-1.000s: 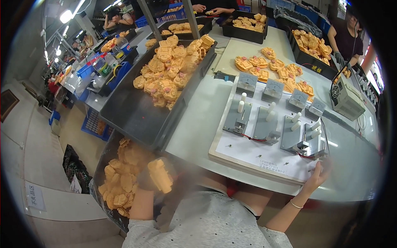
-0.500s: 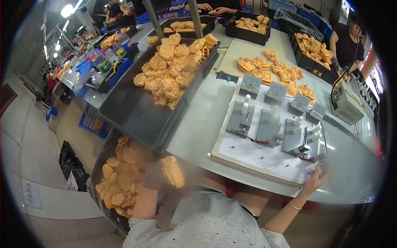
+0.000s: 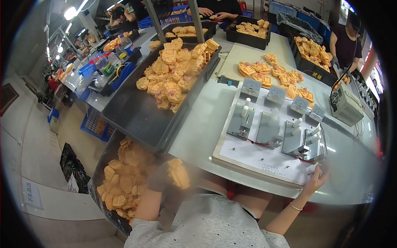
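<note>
My left hand (image 3: 162,178), blurred and dark, is closed on an orange plastic housing (image 3: 178,173) at the front edge of the table. Directly beside it, a black bin (image 3: 103,144) lined with clear film holds a heap of similar orange housings (image 3: 120,182). At the right front corner of a white test board (image 3: 244,162), my right hand (image 3: 316,178) has its fingers curled near the red wires; a smear hides what they hold, if anything. Several grey metal fixtures (image 3: 239,122) with white posts stand on the board, with panel meters (image 3: 250,87) behind them.
A large black tray (image 3: 136,128) of orange housings stands at the left. Loose housings (image 3: 289,78) lie behind the meters. A grey power supply (image 3: 346,103) sits at the right. More filled black trays (image 3: 244,39) are farther back, near people working.
My left hand and the orange housing have shifted slightly to the right in the picture. The right hand stays at the board's corner.
</note>
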`<state>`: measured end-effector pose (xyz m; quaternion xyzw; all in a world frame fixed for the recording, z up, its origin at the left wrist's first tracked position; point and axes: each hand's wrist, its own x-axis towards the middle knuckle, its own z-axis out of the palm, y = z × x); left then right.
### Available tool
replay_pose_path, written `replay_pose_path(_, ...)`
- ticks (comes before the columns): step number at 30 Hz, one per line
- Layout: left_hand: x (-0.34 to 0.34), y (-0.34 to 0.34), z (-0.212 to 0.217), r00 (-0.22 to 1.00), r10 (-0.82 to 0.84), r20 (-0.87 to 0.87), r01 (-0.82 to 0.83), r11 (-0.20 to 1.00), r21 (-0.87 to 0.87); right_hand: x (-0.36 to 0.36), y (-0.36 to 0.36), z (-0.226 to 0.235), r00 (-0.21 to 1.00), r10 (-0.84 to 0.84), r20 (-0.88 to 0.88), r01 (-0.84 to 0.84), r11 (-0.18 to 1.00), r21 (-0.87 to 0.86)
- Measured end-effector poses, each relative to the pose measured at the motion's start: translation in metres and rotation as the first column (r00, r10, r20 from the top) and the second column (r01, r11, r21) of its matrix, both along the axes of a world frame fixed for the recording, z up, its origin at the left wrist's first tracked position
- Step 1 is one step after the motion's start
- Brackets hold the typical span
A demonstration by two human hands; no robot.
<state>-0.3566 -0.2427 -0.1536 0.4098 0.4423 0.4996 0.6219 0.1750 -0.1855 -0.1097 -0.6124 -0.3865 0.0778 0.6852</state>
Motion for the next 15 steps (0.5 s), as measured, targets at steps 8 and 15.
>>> replay_pose_path(8,0.014,0.008,0.010,0.996,-0.089,-0.006,0.089,0.994,0.056,0.002,0.001,-0.004,0.999,0.028,-0.022,-0.028,1.000,0.008)
replay_pose_path(15,0.011,0.014,0.006,0.891,-0.262,0.372,0.262,0.964,0.051,-0.002,0.003,-0.001,1.000,-0.006,0.014,0.005,0.999,0.052)
